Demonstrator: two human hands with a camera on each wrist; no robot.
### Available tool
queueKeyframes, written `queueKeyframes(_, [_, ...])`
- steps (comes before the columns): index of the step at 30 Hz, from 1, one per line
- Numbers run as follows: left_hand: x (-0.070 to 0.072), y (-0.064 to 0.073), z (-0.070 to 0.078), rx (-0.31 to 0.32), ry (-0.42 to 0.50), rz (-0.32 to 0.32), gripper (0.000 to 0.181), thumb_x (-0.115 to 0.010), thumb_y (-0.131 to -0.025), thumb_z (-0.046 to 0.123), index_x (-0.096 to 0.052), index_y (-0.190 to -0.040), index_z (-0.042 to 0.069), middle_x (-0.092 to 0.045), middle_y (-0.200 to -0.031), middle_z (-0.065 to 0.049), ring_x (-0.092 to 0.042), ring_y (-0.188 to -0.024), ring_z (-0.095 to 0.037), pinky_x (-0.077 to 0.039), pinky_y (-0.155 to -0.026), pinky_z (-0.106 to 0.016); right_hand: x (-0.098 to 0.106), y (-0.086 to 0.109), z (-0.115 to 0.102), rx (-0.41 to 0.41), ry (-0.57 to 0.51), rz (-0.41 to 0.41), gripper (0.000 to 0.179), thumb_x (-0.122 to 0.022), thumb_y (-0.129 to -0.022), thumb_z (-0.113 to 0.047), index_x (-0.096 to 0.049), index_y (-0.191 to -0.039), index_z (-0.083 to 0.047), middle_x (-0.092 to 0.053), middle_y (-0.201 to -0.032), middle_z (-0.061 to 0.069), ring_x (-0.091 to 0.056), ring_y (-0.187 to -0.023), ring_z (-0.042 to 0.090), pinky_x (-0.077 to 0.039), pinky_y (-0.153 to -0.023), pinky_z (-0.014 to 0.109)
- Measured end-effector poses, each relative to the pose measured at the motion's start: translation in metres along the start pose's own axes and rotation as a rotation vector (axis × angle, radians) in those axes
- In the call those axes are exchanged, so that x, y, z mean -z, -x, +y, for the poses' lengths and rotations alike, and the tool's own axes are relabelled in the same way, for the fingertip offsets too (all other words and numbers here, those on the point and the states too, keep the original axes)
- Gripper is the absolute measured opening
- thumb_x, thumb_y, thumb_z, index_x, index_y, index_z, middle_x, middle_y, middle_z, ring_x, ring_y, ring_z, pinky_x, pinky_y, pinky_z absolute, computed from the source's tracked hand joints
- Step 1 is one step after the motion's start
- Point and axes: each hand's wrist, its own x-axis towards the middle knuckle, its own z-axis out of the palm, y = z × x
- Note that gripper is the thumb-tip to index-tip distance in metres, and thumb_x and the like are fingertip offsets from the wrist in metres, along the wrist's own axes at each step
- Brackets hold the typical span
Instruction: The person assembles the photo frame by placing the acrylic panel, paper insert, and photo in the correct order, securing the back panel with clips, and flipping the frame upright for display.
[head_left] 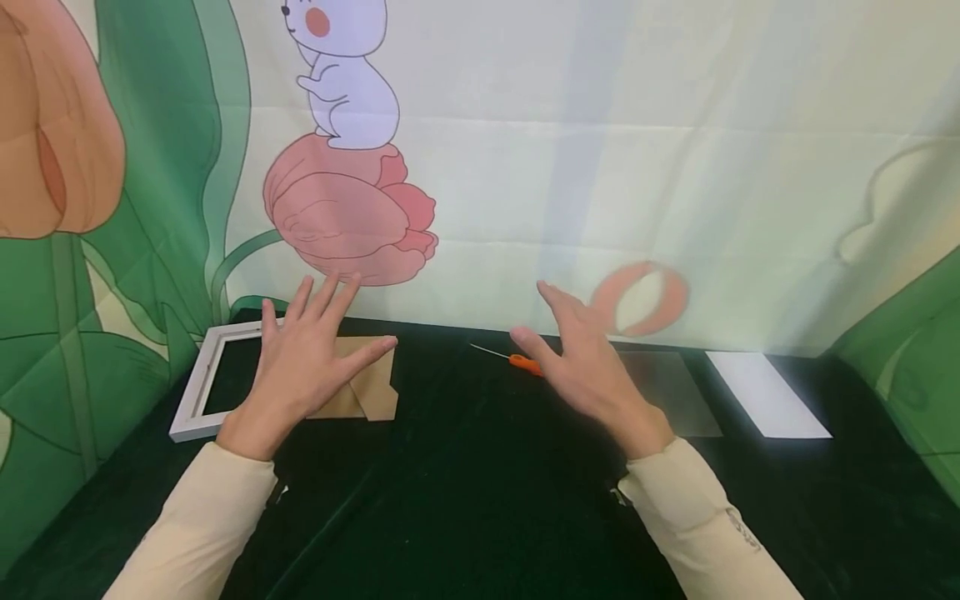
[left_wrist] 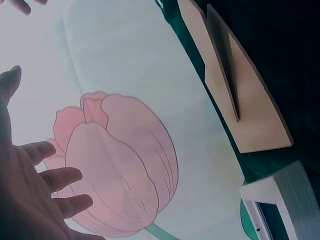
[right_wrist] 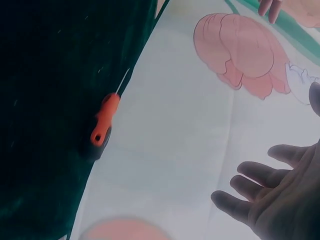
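Left hand (head_left: 303, 358) and right hand (head_left: 596, 371), each grip spread and empty. On the table (head_left: 465, 500), a white frame (head_left: 197, 379) and brown board (head_left: 380, 367) lie partly hidden behind the left, an orange-handled tool (head_left: 522, 363) and grey sheet (head_left: 678, 400) behind the right.

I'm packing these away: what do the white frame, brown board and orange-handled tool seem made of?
White frame: perhaps painted wood or plastic, low sheen; smooth, even white bars.
Brown board: likely fibreboard or stiff card, matte; flat tan face, thin edge.
Orange-handled tool: probably smooth plastic grip, rounded, bright; thin pale shaft, likely metal.
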Motion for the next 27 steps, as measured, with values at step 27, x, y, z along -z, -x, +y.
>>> queueKeyframes(27, [0.02, 0.0, -0.047, 0.108, 0.201, 0.094, 0.08, -0.061, -0.104, 0.054, -0.04, -0.163, 0.005, -0.032, -0.169, -0.022, -0.031, -0.152, -0.051, -0.02, -0.116, -0.078, -0.054, -0.036, -0.052, 0.024, -0.236, -0.089, 0.078, -0.055, -0.106, -0.057, -0.029, -0.168, -0.017, -0.033, -0.17, 0.005, -0.031, -0.155, 0.024, -0.028, -0.124, 0.053])
